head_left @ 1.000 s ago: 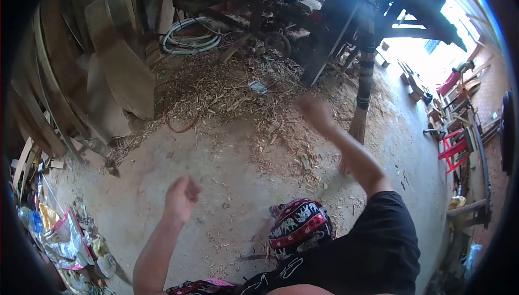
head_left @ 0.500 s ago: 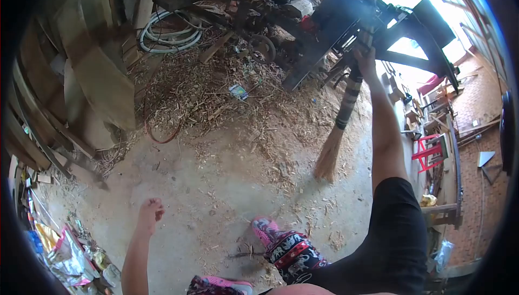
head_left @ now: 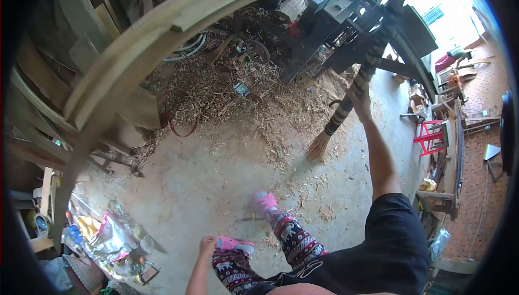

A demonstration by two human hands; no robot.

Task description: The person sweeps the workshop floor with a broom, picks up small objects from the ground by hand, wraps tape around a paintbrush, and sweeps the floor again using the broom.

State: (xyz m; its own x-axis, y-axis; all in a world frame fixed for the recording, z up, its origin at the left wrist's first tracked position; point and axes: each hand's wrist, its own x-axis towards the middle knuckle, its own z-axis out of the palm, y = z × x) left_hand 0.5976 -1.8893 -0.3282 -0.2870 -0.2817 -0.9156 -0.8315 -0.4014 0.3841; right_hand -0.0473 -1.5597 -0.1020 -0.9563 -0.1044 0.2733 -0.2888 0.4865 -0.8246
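My right hand (head_left: 360,103) is wrapped around the dark, tape-banded handle of a broom (head_left: 339,116). The broom leans, its top towards the machine and its straw bristles (head_left: 319,146) down on the floor among wood shavings (head_left: 281,119). Down by my left leg hangs my left hand (head_left: 207,245), fingers curled into a loose fist with nothing visible in it. Both my feet, in pink shoes (head_left: 265,200), are on the concrete floor (head_left: 216,187).
A dark machine (head_left: 324,3) stands ahead, shavings heaped beside it. Long curved boards (head_left: 135,46) cross the upper left. Plastic bags and wrappers (head_left: 111,235) lie at lower left. To the right are a red stool (head_left: 431,138) and a wooden bench (head_left: 440,195).
The broom's bristles have shifted slightly left, and my right hand is lower in view. My left hand has come down closer to my leg. The view has tilted, bringing a curved board across.
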